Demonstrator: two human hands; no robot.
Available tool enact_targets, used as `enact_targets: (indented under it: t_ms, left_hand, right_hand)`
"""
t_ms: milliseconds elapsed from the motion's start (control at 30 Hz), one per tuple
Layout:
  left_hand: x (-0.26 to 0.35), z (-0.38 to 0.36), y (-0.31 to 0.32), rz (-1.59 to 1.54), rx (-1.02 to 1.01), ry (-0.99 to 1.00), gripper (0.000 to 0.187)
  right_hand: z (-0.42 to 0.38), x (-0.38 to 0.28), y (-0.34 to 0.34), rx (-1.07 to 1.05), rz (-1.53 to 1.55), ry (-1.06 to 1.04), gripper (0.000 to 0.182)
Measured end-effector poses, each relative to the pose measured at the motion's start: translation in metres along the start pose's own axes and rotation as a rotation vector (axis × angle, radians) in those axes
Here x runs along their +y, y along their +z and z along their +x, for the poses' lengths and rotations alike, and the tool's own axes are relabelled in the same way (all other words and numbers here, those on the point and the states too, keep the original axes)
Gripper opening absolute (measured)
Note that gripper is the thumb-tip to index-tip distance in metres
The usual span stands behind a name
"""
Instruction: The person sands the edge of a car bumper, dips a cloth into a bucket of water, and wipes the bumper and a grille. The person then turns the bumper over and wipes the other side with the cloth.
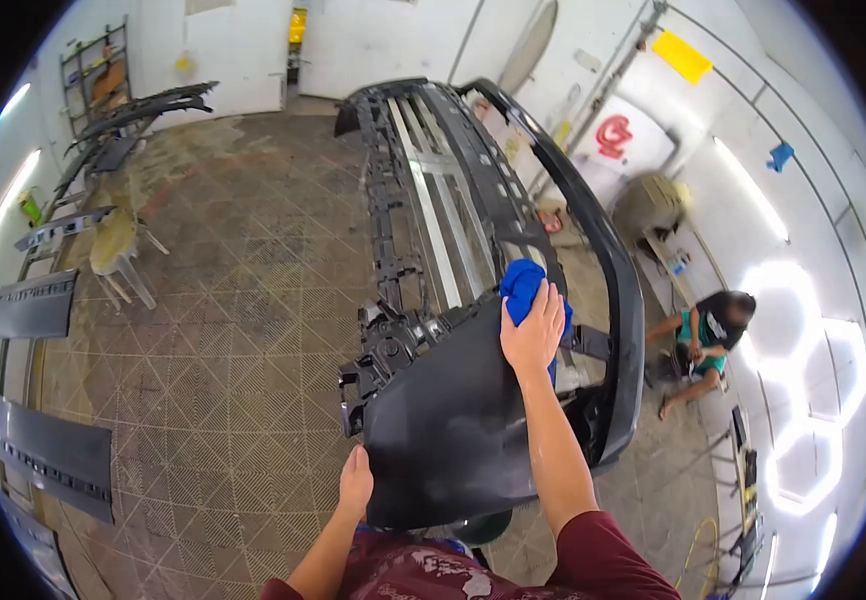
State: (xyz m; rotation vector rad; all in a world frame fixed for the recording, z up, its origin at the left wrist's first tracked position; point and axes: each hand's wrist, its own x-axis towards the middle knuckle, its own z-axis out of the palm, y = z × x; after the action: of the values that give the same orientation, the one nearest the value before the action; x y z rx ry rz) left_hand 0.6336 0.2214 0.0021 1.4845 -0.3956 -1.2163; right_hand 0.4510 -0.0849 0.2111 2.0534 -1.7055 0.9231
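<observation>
A large black car bumper (453,440) stands in front of me, its smooth side panel closest to my body. My right hand (533,335) holds a bunched blue cloth (523,287) against the top edge of that panel, fingers curled over it. Down at the panel's near left edge, my left hand (356,485) is closed at the rim, with its fingers partly hidden. Black brackets (388,350) and a slatted frame with silver bars (420,215) extend away behind the panel.
A second black bumper shell (618,300) runs along the right. Beyond it a person (708,335) sits low near the wall. Dark panels (48,460) hang on the left, near a plastic stool (118,250). A yellow hose (698,550) lies at lower right.
</observation>
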Motion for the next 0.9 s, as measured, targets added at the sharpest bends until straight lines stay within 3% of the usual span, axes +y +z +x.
enact_targets:
  t_ms: [100, 167, 233, 333, 400, 500, 600, 667, 767, 833, 900]
  left_hand:
    - [-0.025, 0.016, -0.018, 0.045, -0.001, -0.008, 0.057]
    - [-0.01, 0.018, -0.024, -0.09, -0.1, -0.124, 0.053]
    - [-0.009, 0.02, -0.023, -0.205, -0.14, -0.117, 0.051]
    - [0.001, 0.023, -0.032, -0.215, -0.193, -0.175, 0.05]
    - [0.004, 0.025, -0.033, -0.205, -0.224, -0.196, 0.05]
    - [0.007, 0.026, -0.038, -0.153, -0.228, -0.188, 0.05]
    - [0.005, 0.028, -0.043, -0.123, -0.241, -0.226, 0.053]
    - [0.017, 0.024, -0.042, -0.15, -0.278, -0.239, 0.056]
    - [0.017, 0.028, -0.046, -0.141, -0.3, -0.247, 0.058]
    - [0.03, 0.026, -0.048, -0.202, -0.232, -0.293, 0.052]
    - [0.011, 0.033, -0.055, -0.137, -0.29, -0.317, 0.058]
  right_hand:
    - [-0.078, 0.013, -0.025, 0.026, 0.02, -0.006, 0.083]
    - [-0.179, 0.029, -0.034, 0.054, -0.003, 0.155, 0.081]
    - [-0.282, 0.057, -0.04, 0.021, -0.027, 0.267, 0.086]
    - [-0.332, 0.067, -0.058, -0.143, -0.051, 0.412, 0.088]
    - [-0.301, 0.069, -0.051, -0.103, -0.07, 0.315, 0.089]
    - [-0.172, 0.044, -0.033, 0.049, 0.042, 0.047, 0.083]
    - [-0.039, 0.01, -0.014, 0.045, 0.019, -0.057, 0.076]
    - [0.007, 0.002, 0.002, 0.016, 0.003, -0.055, 0.076]
    - [-0.006, -0.023, 0.0, 0.024, 0.0, 0.025, 0.075]
    - [-0.075, -0.039, -0.018, 0.031, -0.073, 0.018, 0.076]
    - [-0.185, -0.04, -0.033, -0.043, -0.029, 0.046, 0.081]
